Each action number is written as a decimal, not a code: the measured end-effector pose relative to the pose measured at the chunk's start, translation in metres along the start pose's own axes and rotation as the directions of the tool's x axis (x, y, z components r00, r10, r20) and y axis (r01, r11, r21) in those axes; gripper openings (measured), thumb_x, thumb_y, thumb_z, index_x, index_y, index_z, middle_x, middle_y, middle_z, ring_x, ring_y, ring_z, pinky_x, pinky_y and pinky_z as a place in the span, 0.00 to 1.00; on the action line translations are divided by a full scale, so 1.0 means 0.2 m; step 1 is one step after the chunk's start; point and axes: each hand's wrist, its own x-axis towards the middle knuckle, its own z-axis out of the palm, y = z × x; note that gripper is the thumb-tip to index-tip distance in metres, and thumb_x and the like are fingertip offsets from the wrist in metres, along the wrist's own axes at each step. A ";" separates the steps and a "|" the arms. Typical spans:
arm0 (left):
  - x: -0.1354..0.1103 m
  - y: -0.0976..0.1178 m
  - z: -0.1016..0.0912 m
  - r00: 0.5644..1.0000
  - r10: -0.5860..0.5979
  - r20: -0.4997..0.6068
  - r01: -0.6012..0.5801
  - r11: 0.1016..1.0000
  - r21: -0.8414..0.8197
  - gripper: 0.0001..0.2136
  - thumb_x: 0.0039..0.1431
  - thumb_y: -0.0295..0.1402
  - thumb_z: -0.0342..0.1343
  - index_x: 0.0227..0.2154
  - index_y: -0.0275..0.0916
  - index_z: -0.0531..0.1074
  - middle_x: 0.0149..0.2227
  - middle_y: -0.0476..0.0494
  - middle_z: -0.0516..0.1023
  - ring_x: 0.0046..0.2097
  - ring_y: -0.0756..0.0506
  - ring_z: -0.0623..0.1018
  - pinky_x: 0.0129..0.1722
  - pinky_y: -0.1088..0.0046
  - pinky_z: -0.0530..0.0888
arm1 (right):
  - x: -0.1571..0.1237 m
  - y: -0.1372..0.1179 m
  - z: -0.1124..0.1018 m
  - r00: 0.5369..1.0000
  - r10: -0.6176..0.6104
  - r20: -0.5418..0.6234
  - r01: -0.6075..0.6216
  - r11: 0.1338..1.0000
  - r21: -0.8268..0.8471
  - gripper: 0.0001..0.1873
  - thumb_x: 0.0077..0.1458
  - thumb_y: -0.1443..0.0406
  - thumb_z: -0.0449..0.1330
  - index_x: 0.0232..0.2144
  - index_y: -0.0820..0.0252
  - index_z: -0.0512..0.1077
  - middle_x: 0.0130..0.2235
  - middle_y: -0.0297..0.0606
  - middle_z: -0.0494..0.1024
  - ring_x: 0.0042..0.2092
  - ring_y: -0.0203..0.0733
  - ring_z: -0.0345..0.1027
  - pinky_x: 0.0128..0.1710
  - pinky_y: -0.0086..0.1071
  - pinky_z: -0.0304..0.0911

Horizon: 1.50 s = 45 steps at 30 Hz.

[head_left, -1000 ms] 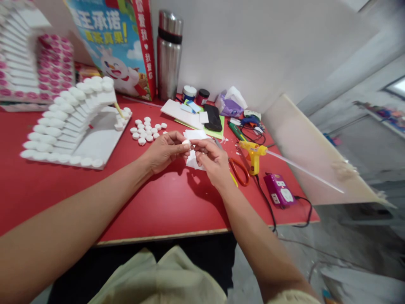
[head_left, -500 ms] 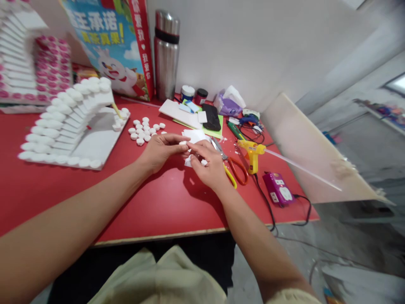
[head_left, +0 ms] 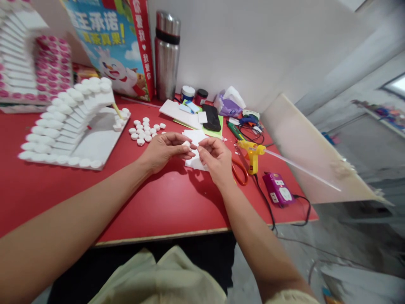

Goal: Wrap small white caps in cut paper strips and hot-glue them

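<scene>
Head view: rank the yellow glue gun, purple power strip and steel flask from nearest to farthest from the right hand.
1. yellow glue gun, just right of the right hand.
2. purple power strip, further right and nearer the person.
3. steel flask, far back, to the left.

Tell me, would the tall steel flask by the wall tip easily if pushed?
Probably yes: the tall, narrow stainless-steel flask stands upright on a small base. Its smooth, shiny wall likely feels slippery, and metal suggests some weight.
</scene>
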 end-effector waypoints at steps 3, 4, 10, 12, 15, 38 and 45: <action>0.00 0.00 0.00 1.000 -0.001 0.007 0.001 0.999 0.035 0.19 0.41 0.34 0.79 0.35 0.35 0.79 0.31 0.44 0.85 0.32 0.43 0.86 0.34 0.69 0.83 | 0.00 0.00 0.00 1.000 0.001 0.002 -0.001 1.000 -0.012 0.11 0.58 0.55 0.66 0.34 0.56 0.74 0.27 0.30 0.72 0.26 0.33 0.61 0.27 0.31 0.58; 0.00 0.00 0.00 1.000 0.003 0.005 -0.003 0.999 0.051 0.19 0.41 0.35 0.79 0.34 0.35 0.79 0.29 0.44 0.85 0.31 0.43 0.86 0.34 0.68 0.83 | 0.00 0.00 0.00 1.000 0.005 0.014 -0.005 1.000 -0.023 0.11 0.59 0.55 0.66 0.34 0.56 0.75 0.26 0.30 0.72 0.25 0.33 0.61 0.27 0.31 0.58; 0.00 0.00 0.01 0.997 0.055 0.052 -0.062 0.988 0.140 0.19 0.43 0.37 0.78 0.32 0.36 0.76 0.28 0.45 0.84 0.31 0.43 0.85 0.35 0.69 0.82 | -0.01 -0.03 -0.01 0.996 -0.047 0.076 0.055 0.993 -0.102 0.09 0.63 0.59 0.62 0.39 0.56 0.80 0.28 0.31 0.73 0.28 0.34 0.64 0.29 0.32 0.59; 0.00 0.01 0.01 0.996 0.065 0.062 -0.074 0.985 0.155 0.19 0.44 0.37 0.78 0.32 0.36 0.75 0.27 0.46 0.83 0.30 0.44 0.85 0.34 0.69 0.82 | -0.01 -0.03 -0.01 0.994 -0.074 0.082 0.085 0.987 -0.138 0.09 0.63 0.61 0.61 0.39 0.57 0.81 0.29 0.32 0.74 0.29 0.34 0.64 0.30 0.32 0.59; -0.01 0.01 0.01 0.994 0.082 0.068 -0.094 0.977 0.189 0.18 0.44 0.36 0.78 0.31 0.36 0.75 0.25 0.48 0.82 0.29 0.45 0.84 0.34 0.70 0.82 | -0.01 -0.04 -0.01 0.993 -0.076 0.087 0.091 0.980 -0.179 0.09 0.63 0.62 0.60 0.38 0.57 0.80 0.30 0.33 0.75 0.29 0.35 0.65 0.30 0.32 0.60; 0.00 0.00 0.03 0.988 -0.151 0.036 0.155 0.970 -0.188 0.18 0.45 0.34 0.76 0.26 0.37 0.69 0.21 0.54 0.66 0.20 0.57 0.63 0.19 0.81 0.57 | -0.02 -0.01 0.03 0.985 0.003 0.175 0.008 0.998 -0.063 0.14 0.58 0.61 0.66 0.46 0.54 0.71 0.38 0.32 0.76 0.29 0.33 0.67 0.30 0.31 0.65; -0.02 0.00 0.04 0.963 -0.240 0.122 0.263 0.936 -0.234 0.21 0.45 0.40 0.78 0.27 0.36 0.69 0.20 0.54 0.68 0.18 0.58 0.60 0.18 0.81 0.57 | -0.03 -0.02 0.04 0.979 -0.029 0.202 0.047 0.995 -0.085 0.16 0.58 0.59 0.68 0.47 0.53 0.71 0.37 0.31 0.75 0.29 0.33 0.67 0.29 0.31 0.64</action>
